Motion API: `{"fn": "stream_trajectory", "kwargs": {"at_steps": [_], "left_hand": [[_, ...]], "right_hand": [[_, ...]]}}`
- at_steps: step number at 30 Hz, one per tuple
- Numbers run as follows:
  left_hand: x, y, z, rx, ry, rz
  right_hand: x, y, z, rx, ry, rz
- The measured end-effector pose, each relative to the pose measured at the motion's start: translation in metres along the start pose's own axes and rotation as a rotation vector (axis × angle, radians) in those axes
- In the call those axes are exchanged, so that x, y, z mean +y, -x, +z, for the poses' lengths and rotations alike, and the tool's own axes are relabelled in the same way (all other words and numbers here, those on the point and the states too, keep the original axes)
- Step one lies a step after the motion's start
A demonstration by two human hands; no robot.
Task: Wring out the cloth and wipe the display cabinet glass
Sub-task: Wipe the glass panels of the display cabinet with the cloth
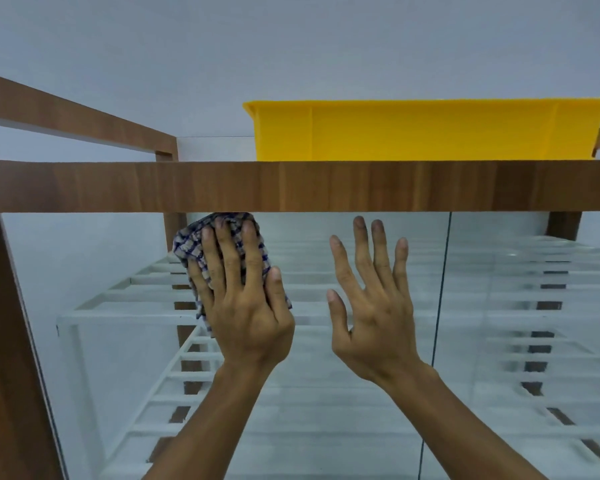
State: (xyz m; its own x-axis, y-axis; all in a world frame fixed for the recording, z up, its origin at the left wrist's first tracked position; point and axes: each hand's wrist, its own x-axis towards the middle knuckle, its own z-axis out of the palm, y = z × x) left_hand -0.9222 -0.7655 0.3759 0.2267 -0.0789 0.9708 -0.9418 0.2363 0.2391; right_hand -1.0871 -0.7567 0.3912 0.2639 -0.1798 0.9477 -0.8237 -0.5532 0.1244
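Note:
My left hand (pixel 246 306) presses a blue-and-beige checked cloth (pixel 191 242) flat against the display cabinet glass (pixel 118 258), just under the wooden top rail. Its fingers lie straight over the cloth, with the thumb at the cloth's right edge. My right hand (pixel 371 306) is raised beside it with spread, straight fingers and holds nothing; whether it touches the glass I cannot tell.
A yellow plastic tub (pixel 423 133) stands on the wooden cabinet top (pixel 291 187). White slatted shelves (pixel 326 393) show behind the glass. A vertical seam (pixel 440 306) between glass panes runs right of my right hand. A wooden post (pixel 7 341) frames the left side.

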Motion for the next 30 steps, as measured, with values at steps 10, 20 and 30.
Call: {"fn": "stream_trajectory", "kwargs": {"at_steps": [10, 20, 30], "left_hand": [[0.052, -0.001, 0.014, -0.172, 0.048, 0.49], [0.101, 0.008, 0.032, -0.258, 0.033, 0.704], [0.13, 0.019, 0.036, -0.282, 0.045, 0.514]], "right_hand": [[0.061, 0.025, -0.034, 0.163, 0.17, 0.145], [0.078, 0.03, -0.037, 0.238, 0.007, 0.109], [0.098, 0.036, -0.041, 0.186, 0.084, 0.034]]}}
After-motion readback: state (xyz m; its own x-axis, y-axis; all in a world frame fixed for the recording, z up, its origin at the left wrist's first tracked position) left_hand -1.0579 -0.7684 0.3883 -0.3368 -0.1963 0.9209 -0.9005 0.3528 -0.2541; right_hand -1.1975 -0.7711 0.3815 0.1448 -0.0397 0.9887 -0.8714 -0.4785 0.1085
